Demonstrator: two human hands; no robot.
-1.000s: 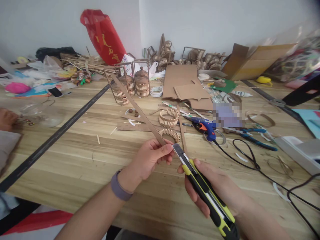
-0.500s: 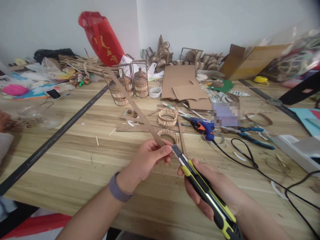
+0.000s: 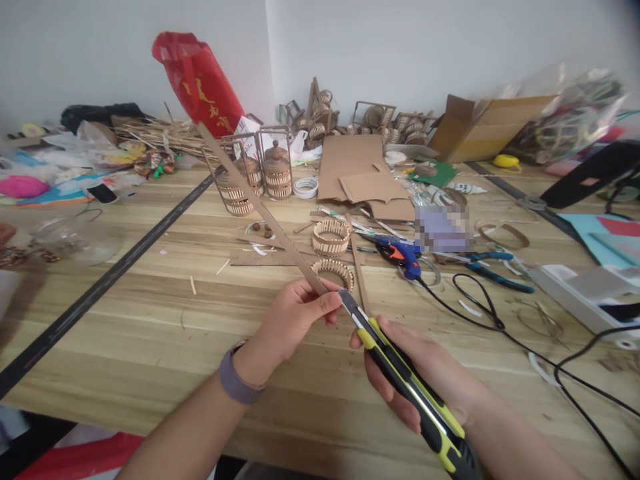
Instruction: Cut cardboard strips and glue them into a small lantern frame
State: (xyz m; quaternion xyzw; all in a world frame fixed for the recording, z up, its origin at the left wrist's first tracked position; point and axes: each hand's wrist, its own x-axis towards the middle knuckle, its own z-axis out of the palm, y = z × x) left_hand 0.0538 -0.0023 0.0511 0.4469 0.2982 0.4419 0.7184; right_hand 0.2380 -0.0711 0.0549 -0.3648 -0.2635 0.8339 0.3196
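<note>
My left hand (image 3: 295, 317) pinches the near end of a long brown cardboard strip (image 3: 260, 210), which slants up and away to the left. In my right hand (image 3: 405, 360) is a yellow-and-black utility knife (image 3: 413, 393). Its blade tip lies right at my left thumb, by the end of the strip; whether it touches the cardboard I cannot tell. Just beyond my fingers sit two slatted rings (image 3: 331, 238), the nearer one partly hidden by my left hand. Another narrow cardboard strip (image 3: 359, 273) lies to their right.
A blue glue gun (image 3: 400, 252) with a looping black cord and blue-handled pliers (image 3: 495, 270) lie to the right. Behind stand small lidded slatted baskets (image 3: 278, 172) in frames, cardboard sheets (image 3: 350, 157), and a red bag (image 3: 197, 87). At the left edge, part of another person's hand (image 3: 6, 233) shows.
The view has shifted slightly, moving the table things a little leftward and down. The knife and my right hand sit slightly further left. Both hands keep the same hold.
</note>
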